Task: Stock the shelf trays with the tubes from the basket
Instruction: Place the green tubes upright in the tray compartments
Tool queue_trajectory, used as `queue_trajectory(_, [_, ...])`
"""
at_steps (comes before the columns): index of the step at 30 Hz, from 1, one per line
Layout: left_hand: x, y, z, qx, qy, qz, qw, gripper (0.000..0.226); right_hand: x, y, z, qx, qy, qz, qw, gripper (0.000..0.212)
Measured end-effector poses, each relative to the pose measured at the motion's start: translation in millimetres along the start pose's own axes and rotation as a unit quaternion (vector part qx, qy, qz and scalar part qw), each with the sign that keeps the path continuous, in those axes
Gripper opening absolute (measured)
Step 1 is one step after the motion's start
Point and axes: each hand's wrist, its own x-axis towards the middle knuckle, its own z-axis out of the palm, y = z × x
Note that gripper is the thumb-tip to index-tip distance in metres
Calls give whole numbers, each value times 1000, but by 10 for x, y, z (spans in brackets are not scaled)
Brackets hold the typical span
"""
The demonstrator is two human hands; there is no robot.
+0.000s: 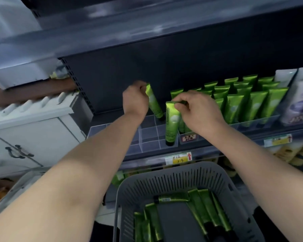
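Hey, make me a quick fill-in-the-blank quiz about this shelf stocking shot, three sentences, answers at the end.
1. Each hand holds one ____ tube: the left hand a tilted tube, the right hand an upright tube.
2. Both tubes stand with the black cap pointing ____ in the clear tray.
3. Spare tubes lie in the grey ____ below the shelf.

Missing words: green; down; basket

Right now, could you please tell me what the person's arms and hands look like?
Both forearms are bare to the frame edge: no sleeves, gloves or watch show. The left hand and right hand carry no visible rings, and the fingers are uncovered.
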Motion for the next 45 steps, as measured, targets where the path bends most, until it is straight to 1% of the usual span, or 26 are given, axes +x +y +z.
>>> queue_trajectory(3, [99,-42,185,26,-61,16,998,27,68,39,10,6,-6,5,1000,17])
queue_trajectory(6, [115,-128,313,29,-114,29,993,28,114,58,12,5,-5,3,1000,16])
queue_trajectory(9, [104,-190,350,27,-141,48,989,25,164,52,19,7,-8,9,1000,16])
queue_trajectory(11, [120,-206,329,24,-148,59,987,25,213,32,26,10,-8,15,1000,16])
queue_trajectory(15, [100,-269,201,16,-137,54,989,37,370,-44,46,-2,14,14,1000,16])
queue_trajectory(18, [25,-346,82,19,-121,61,991,35,524,-77,128,-42,33,0,999,18])
queue_trajectory(21, [-54,-419,-43,23,-115,60,991,32,635,-81,267,-89,28,-19,995,21])
queue_trajectory(23, [-111,-456,-110,23,-114,61,991,30,686,-66,358,-120,11,-23,992,22])
queue_trajectory(27, [-187,-498,-192,28,-111,65,991,29,735,-41,479,-191,-64,3,979,27])
queue_trajectory(35, [-279,-511,-183,34,-128,60,989,28,698,-15,582,-229,-122,15,966,37])
queue_trajectory(37, [-308,-502,-182,40,-132,64,988,28,687,-13,571,-230,-116,7,966,38])
queue_trajectory(40, [-363,-486,-194,39,-126,76,988,28,638,-23,538,-211,-83,-19,974,35])
queue_trajectory(45, [-564,-454,-213,16,-104,113,988,26,322,-59,507,-180,13,-100,978,28])
